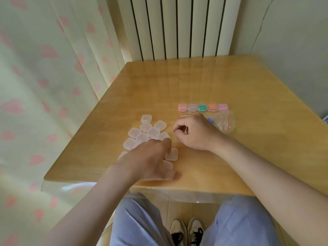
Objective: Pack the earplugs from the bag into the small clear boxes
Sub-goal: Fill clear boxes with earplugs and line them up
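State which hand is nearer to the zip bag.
Right. The right hand rests beside the zip bag; the left hand is farther away, over the clear boxes.

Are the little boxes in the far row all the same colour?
No, the row of boxes behind the bag has pink ones, a pale one, a green one and an orange one.

Empty boxes [147,134] left – bag [225,121] right, filled row [203,107] behind

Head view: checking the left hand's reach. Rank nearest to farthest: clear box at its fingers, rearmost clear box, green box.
1. Clear box at the fingers, right of the left hand.
2. Rearmost clear box, farther back, left side.
3. Green box, far back right.
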Available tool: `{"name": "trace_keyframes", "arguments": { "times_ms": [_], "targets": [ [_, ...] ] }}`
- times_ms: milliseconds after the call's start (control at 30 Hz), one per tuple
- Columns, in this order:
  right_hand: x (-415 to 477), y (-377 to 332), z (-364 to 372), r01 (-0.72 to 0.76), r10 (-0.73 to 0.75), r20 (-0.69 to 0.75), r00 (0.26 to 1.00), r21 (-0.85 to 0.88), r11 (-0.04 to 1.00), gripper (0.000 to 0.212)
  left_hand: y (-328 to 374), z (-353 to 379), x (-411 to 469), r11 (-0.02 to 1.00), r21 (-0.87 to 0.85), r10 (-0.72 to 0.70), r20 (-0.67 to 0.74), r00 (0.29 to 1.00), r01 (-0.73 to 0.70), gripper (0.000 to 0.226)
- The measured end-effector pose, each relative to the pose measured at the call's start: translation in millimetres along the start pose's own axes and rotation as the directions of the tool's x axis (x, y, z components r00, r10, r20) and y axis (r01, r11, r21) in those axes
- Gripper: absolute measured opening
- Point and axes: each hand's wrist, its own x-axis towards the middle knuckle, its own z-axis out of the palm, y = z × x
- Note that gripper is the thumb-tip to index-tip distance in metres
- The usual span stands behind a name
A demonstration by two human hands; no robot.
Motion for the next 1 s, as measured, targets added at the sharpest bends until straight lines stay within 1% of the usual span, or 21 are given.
{"name": "trace_keyframes", "arguments": {
  "times_ms": [67,133,200,267,367,400,467,500,567,600,633,700,767,833,900,1000],
  "targets": [
    [0,0,-1,-0.013,0.013,0.000,1.000,0.003,1.000,0.014,0,0,2,0.999,0.001,0.033,-0.019,0.999,-0.033,0.054],
    [-1,0,-2,-0.023,0.023,0.001,1.000,0.013,1.000,0.014,-1,-2,5,0.995,-0.009,0.102,-0.074,0.992,-0.103,0.048],
    [-2,1,-6,-0.037,0.037,0.006,0.999,0.023,0.999,0.013,-1,-5,10,0.980,-0.063,0.174,-0.173,0.969,-0.187,0.041],
    [-4,3,-12,-0.077,0.077,0.011,0.997,0.051,0.996,0.013,-1,-10,17,0.954,-0.146,0.211,-0.287,0.935,-0.260,0.037],
    [-6,7,-23,-0.210,0.208,0.030,0.978,0.190,0.959,0.017,5,-14,33,0.899,-0.256,0.220,-0.441,0.870,-0.357,0.037],
    [-6,8,-29,-0.260,0.259,0.040,0.965,0.272,0.926,0.018,9,-15,40,0.881,-0.276,0.217,-0.485,0.847,-0.384,0.038],
    [-7,10,-41,-0.328,0.340,0.061,0.938,0.466,0.822,0.018,17,-16,54,0.856,-0.296,0.207,-0.557,0.804,-0.425,0.037],
    [-8,11,-48,-0.354,0.371,0.086,0.925,0.555,0.753,0.017,21,-16,61,0.846,-0.296,0.206,-0.585,0.784,-0.443,0.035],
    [-8,16,-60,-0.413,0.411,0.182,0.893,0.696,0.588,0.016,28,-15,74,0.831,-0.287,0.210,-0.632,0.746,-0.476,0.032],
    [-8,20,-65,-0.439,0.418,0.236,0.877,0.745,0.502,0.021,31,-15,81,0.824,-0.282,0.215,-0.648,0.731,-0.492,0.032],
    [-8,25,-69,-0.459,0.418,0.280,0.864,0.781,0.425,0.030,33,-14,88,0.816,-0.273,0.226,-0.662,0.714,-0.510,0.032],
    [-7,34,-74,-0.467,0.404,0.325,0.855,0.822,0.326,0.042,38,-13,101,0.794,-0.243,0.265,-0.686,0.678,-0.557,0.029],
    [-5,43,-77,-0.444,0.395,0.316,0.862,0.848,0.290,0.045,41,-12,113,0.779,-0.211,0.298,-0.704,0.645,-0.590,0.029],
    [-3,51,-79,-0.426,0.403,0.298,0.866,0.861,0.279,0.046,42,-11,123,0.777,-0.215,0.283,-0.719,0.635,-0.591,0.030],
    [-1,57,-80,-0.415,0.403,0.291,0.868,0.870,0.267,0.038,42,-9,129,0.778,-0.257,0.237,-0.724,0.648,-0.573,0.028],
    [0,67,-79,-0.393,0.380,0.292,0.878,0.893,0.221,0.030,40,-1,135,0.755,-0.326,0.199,-0.713,0.672,-0.569,0.024]
  ]
}}
